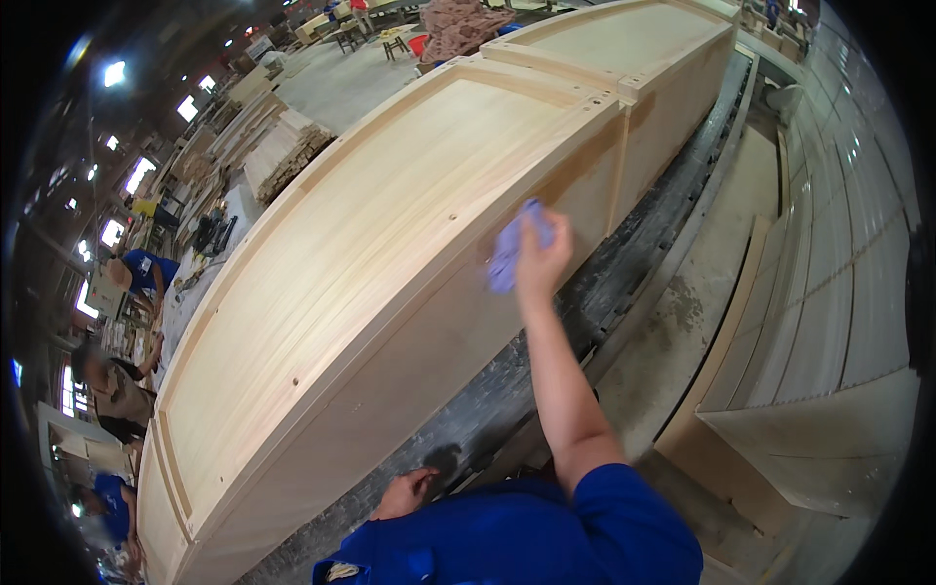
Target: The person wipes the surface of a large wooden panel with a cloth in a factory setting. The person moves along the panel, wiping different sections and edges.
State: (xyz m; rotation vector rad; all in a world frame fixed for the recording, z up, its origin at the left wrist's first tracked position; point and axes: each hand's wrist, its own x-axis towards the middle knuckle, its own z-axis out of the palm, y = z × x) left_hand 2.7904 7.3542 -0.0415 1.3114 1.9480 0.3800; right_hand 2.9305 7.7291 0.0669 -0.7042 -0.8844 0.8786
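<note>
My right hand (542, 261) is stretched forward and grips a small blue-violet cloth (514, 252), pressed against the upright side of a long pale wooden cabinet (370, 244) that lies across a dark workbench (507, 390). My left hand (405, 493) hangs low near my blue shirt, close to the bench's front edge; its fingers are curled and whether it holds anything cannot be told.
A second wooden cabinet (634, 44) lies end to end with the first at the back. Pale wood panels (829, 322) lean at the right. Stacked boards (283, 146) and several people in blue shirts (146, 273) are at the left.
</note>
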